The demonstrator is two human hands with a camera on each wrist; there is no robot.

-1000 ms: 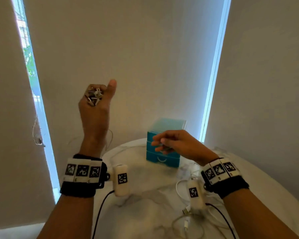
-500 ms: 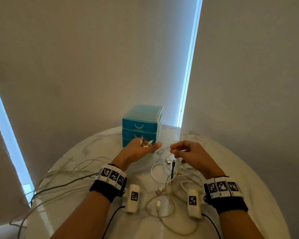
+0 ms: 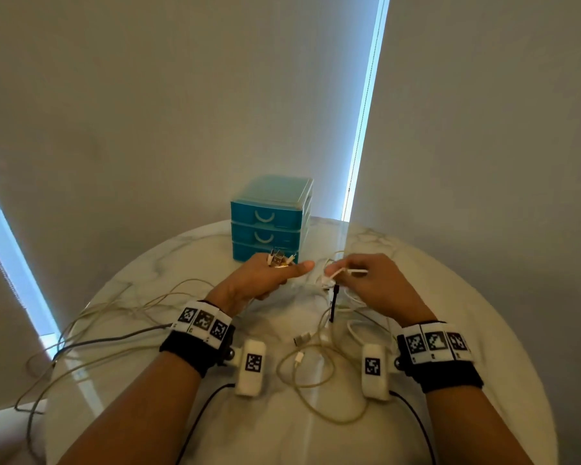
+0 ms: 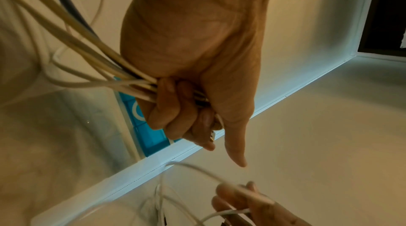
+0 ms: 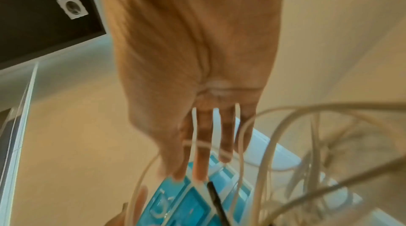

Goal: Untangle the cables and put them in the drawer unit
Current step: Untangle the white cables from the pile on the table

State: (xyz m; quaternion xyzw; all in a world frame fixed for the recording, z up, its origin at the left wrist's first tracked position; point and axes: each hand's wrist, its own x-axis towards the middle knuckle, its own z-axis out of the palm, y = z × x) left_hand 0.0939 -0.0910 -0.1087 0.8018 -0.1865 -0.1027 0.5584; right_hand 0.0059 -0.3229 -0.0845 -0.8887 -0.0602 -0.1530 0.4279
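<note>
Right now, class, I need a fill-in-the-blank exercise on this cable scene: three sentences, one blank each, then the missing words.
1. The left hand grips a bundle of cable ends in a closed ____.
2. The blue drawer unit has all its drawers ____.
3. A black plug dangles below the ____ hand.

Missing words: fist; shut; right

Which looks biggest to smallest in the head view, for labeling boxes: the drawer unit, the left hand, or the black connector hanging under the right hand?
1. drawer unit
2. left hand, nearer the camera, so the gap is unsure
3. black connector, clearly smallest
</note>
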